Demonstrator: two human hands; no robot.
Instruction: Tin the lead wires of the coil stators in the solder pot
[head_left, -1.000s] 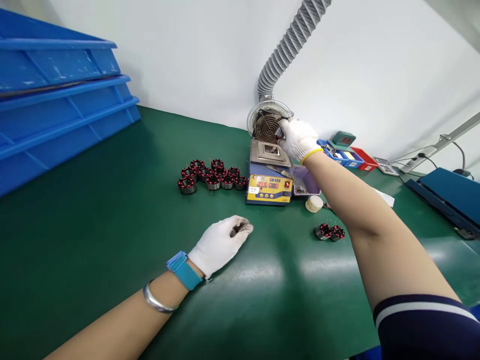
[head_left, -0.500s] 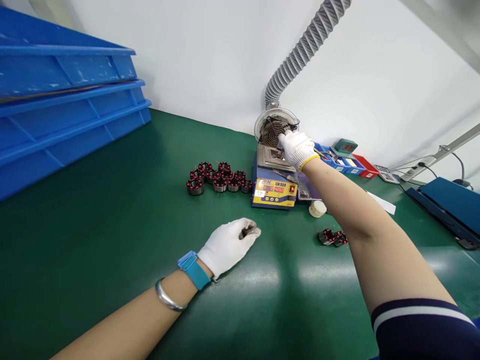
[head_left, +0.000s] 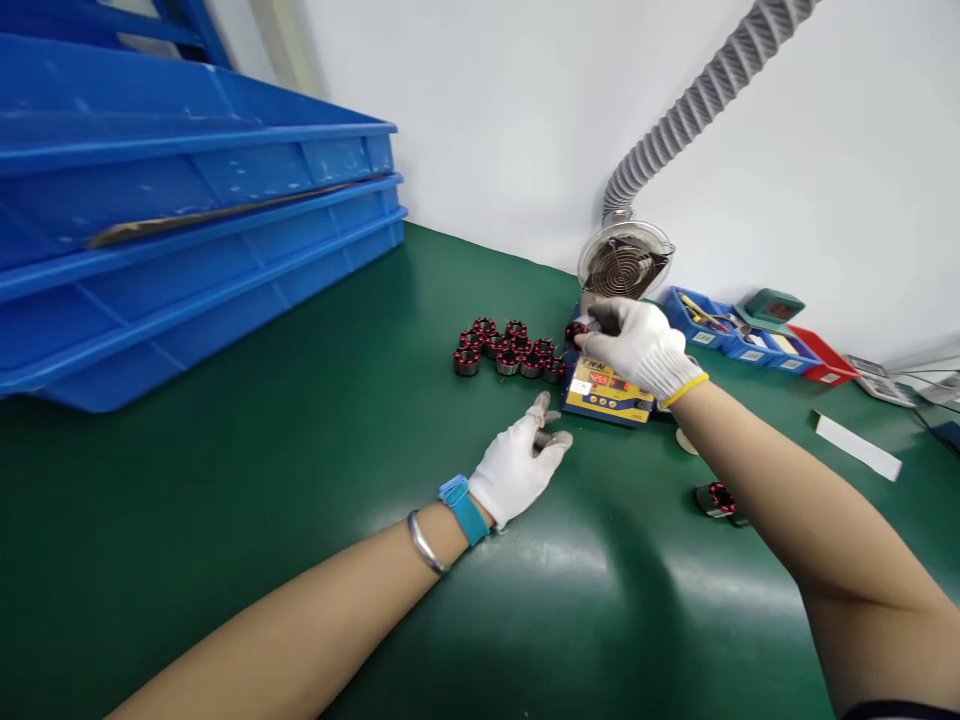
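My right hand (head_left: 634, 345), in a white glove, grips a motor stator (head_left: 576, 332) with red-and-black windings. It holds the stator over the left side of a yellow-fronted solder pot (head_left: 606, 395) with lit red digits, and hides much of the pot's top. My left hand (head_left: 521, 455), also gloved, is just above the green table, thumb and fingers spread with nothing between them. Beyond its fingertips, several similar stators (head_left: 508, 360) stand in a cluster left of the solder pot. Another stator (head_left: 714, 498) shows beneath my right forearm, with one more partly hidden behind it.
Stacked blue crates (head_left: 225, 210) fill the left side. Behind the pot stands a round fume extractor grille (head_left: 624, 268) with a grey flexible duct (head_left: 705, 100). Blue bins (head_left: 765, 350) and a red bin (head_left: 825, 360) line the wall at right, near a white strip (head_left: 856, 447).
My right hand has drawn back from above the solder pot toward the left, and a stator now shows in its fingers. My left hand has opened its fingers. The view has turned left.
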